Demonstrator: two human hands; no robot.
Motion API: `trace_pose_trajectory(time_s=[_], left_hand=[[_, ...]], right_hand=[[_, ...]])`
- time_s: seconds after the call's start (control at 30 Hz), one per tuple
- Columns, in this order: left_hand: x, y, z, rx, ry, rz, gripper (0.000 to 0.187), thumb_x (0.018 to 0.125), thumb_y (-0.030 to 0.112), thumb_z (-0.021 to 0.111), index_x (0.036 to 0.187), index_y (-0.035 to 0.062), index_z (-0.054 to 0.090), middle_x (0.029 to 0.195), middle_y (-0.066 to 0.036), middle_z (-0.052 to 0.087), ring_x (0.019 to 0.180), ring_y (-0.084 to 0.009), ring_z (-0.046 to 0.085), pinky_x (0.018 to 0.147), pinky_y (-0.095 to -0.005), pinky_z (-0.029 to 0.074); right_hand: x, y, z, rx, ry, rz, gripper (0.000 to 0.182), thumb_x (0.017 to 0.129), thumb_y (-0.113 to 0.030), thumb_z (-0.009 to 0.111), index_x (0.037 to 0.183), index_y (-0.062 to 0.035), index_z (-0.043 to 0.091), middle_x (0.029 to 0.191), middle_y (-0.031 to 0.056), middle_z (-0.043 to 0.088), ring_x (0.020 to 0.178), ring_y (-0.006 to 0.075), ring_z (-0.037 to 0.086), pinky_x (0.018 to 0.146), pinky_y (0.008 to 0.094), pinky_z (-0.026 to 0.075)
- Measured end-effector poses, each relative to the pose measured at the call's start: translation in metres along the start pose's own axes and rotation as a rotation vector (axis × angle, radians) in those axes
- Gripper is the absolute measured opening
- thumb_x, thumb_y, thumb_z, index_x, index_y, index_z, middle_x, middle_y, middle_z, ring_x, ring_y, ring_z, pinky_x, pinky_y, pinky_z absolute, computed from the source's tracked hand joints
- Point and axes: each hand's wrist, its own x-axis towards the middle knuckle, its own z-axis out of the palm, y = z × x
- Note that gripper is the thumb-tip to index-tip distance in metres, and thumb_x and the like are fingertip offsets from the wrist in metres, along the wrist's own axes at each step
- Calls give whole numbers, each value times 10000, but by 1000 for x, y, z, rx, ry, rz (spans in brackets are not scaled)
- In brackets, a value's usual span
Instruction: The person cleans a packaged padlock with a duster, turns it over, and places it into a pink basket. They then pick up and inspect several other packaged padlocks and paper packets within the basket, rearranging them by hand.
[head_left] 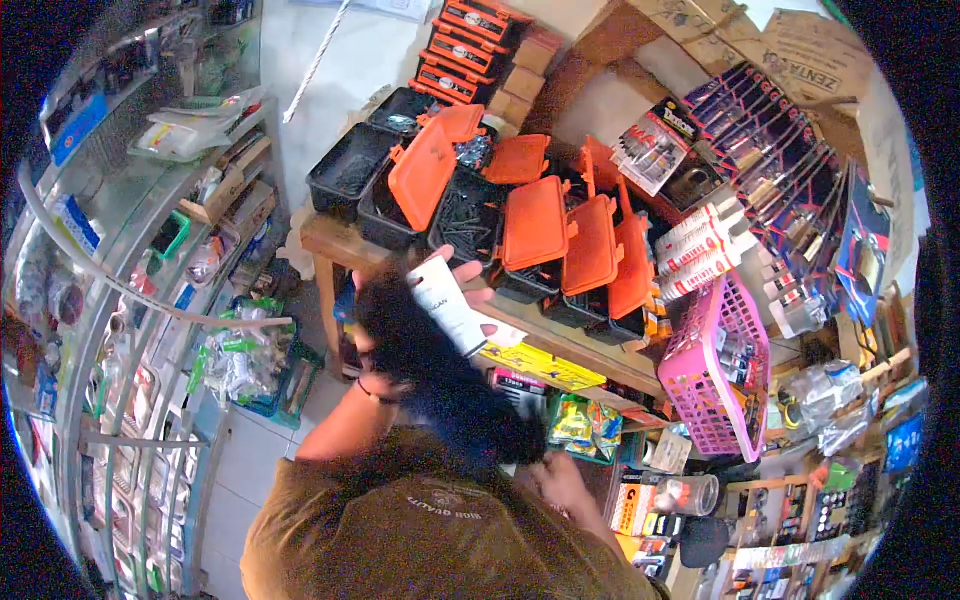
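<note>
A long dark fluffy item (pixel 455 375) lies slantwise across the middle of the head view, in front of the person's brown shirt. A white card tag (pixel 447 305) sits at its upper end. My left hand (pixel 468 285) is behind that end, its fingers spread around the tag and the item resting against it. Near the lower right end, my right hand (pixel 558 478) has its fingers closed on the dark item.
Black bins with orange lids (pixel 535 222) line a wooden shelf (pixel 350 245) ahead. A pink basket (pixel 715 370) hangs at the right. Packaged tools (pixel 780 150) fill the upper right. Glass shelving (pixel 130 270) runs along the left.
</note>
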Motion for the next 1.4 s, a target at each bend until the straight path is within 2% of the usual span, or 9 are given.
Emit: trace_pose_trajectory(time_s=[0.07, 0.27, 0.33, 0.47, 0.6, 0.63, 0.97, 1.27, 1.4], left_hand=[[-1, -4, 9, 47, 411, 79, 925, 674, 714, 393, 1303, 60, 213, 1288, -200, 321, 1135, -393, 363, 898, -617, 268], [2, -11, 19, 101, 28, 4, 902, 704, 701, 356, 1306, 44, 213, 1287, -195, 329, 1158, -370, 349, 938, -559, 264], [3, -14, 24, -71, 171, 2, 859, 736, 681, 316, 1285, 23, 265, 1289, -179, 335, 1156, -336, 365, 972, -490, 260], [8, -19, 13, 5, 16, -43, 886, 706, 693, 364, 1286, 32, 256, 1271, -204, 346, 1116, -363, 397, 920, -552, 291], [12, -24, 16, -440, -310, -62, 867, 710, 696, 354, 1273, 40, 285, 1238, -192, 386, 1104, -349, 408, 914, -526, 316], [8, -30, 36, 45, 291, 9, 823, 735, 681, 323, 1267, 54, 306, 1228, -182, 399, 1105, -335, 409, 918, -500, 327], [-2, -28, -2, 86, 98, -114, 899, 693, 734, 303, 1302, 75, 250, 1258, -189, 366, 1100, -339, 411, 887, -524, 346], [-11, -26, -14, -2, -70, -98, 942, 689, 735, 314, 1328, 66, 137, 1297, -212, 289, 1136, -368, 358, 909, -521, 337], [-14, -25, 22, -121, 331, -66, 779, 748, 672, 310, 1250, 77, 354, 1193, -171, 447, 1051, -356, 454, 872, -483, 383]], right_hand=[[12, 17, 3, 74, 210, 17, 361, 783, -313, 521, 730, 43, 540, 712, 261, 538, 700, 398, 536, 631, 445, 422], [-12, -3, 2, 7, -23, -263, 333, 820, -271, 522, 713, 44, 532, 616, 202, 538, 544, 233, 501, 541, 381, 389], [-15, -29, -5, 224, 94, 315, 287, 806, -232, 531, 720, 41, 539, 647, 209, 536, 560, 244, 504, 543, 393, 382], [-14, 36, 34, 47, 2, -323, 315, 801, -263, 538, 702, 36, 547, 604, 193, 536, 535, 262, 506, 526, 376, 387], [-17, -17, -4, 108, -26, 342, 370, 808, -339, 499, 756, 18, 579, 707, 227, 574, 661, 374, 558, 621, 430, 435], [-13, 23, 22, 102, -140, 236, 315, 800, -299, 504, 789, 5, 588, 689, 208, 575, 632, 341, 566, 610, 409, 446], [-23, 6, 41, 102, 43, -247, 459, 800, -345, 509, 572, 52, 535, 524, 222, 496, 479, 324, 508, 481, 398, 395], [-20, 5, 41, 205, 116, -82, 414, 796, -311, 539, 574, 38, 517, 479, 180, 467, 430, 286, 472, 452, 407, 368], [-19, 8, 38, 301, 49, 235, 388, 807, -294, 525, 615, 43, 521, 545, 207, 520, 494, 323, 512, 488, 417, 387]])
